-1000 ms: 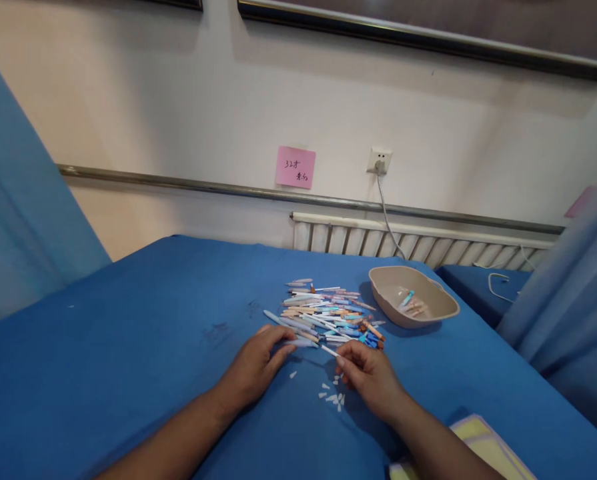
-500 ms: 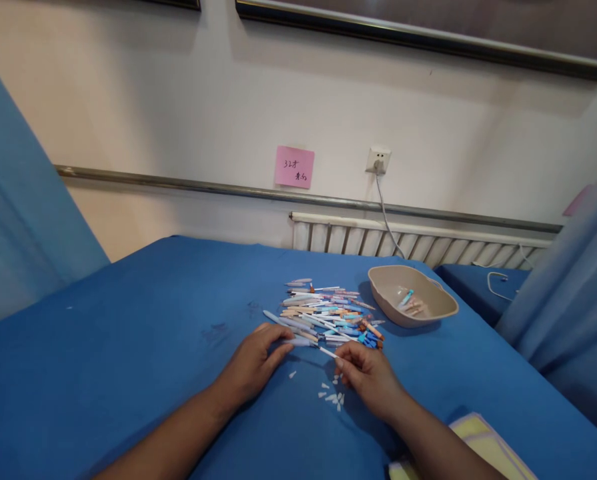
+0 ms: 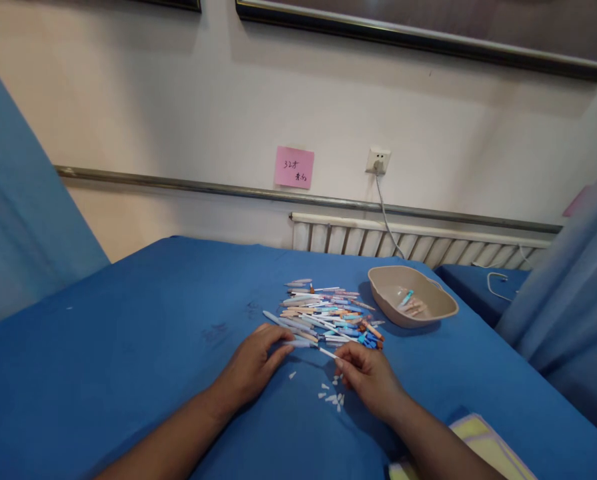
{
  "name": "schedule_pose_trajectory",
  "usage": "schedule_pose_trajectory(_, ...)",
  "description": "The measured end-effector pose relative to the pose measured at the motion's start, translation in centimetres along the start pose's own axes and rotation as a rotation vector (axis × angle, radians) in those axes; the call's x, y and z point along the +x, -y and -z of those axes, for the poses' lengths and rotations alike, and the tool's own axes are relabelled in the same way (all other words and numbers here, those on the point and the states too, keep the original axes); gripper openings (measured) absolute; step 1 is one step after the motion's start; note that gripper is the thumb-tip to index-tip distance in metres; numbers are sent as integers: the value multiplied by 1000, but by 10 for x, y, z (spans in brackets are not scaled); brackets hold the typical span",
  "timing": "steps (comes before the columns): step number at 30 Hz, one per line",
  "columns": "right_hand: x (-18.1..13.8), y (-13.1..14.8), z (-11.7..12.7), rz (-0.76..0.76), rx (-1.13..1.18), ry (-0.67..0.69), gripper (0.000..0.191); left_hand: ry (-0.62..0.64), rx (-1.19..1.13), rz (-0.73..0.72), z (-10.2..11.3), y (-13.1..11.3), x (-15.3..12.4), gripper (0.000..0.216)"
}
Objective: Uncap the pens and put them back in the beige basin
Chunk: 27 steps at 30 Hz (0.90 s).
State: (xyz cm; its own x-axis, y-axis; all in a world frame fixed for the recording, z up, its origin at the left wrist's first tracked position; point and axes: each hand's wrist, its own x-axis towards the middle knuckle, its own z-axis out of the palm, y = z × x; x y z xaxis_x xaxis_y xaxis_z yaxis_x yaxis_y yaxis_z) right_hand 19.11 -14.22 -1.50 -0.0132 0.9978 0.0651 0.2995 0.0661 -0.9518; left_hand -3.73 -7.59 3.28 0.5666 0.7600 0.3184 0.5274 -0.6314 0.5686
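Observation:
My left hand [image 3: 259, 355] pinches a pale blue-grey pen barrel [image 3: 301, 344] between thumb and fingers. From the other side, my right hand [image 3: 362, 371] grips a thin white pen refill [image 3: 327, 353], whose far end meets the dark tip of the barrel. Whether the refill sits inside the barrel or only touches it, I cannot tell. Just beyond both hands lies a heap of pen parts [image 3: 323, 310] in white, grey, orange and blue. Several small white cone-shaped pieces [image 3: 334, 398] are scattered on the cloth close to my right hand, and one lies apart, nearer my left.
A beige bowl [image 3: 385, 300] with a few pen parts in it stands to the right of the heap. Blue cloth [image 3: 128, 333] covers the table. A folded yellow cloth [image 3: 483, 443] lies by my right forearm. Behind are a radiator [image 3: 358, 233] and a plugged-in cable [image 3: 384, 210].

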Motion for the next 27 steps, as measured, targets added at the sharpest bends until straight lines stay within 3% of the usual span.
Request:
schedule_pose_trajectory(12, -2, 6, 4, 59, -150, 3, 22, -1, -5, -27, 0, 1, -1, 15)
schedule_pose_trajectory(27, -6, 22, 9, 219, -331, -72, 19, 111, -99, -4, -6, -10, -6, 13)
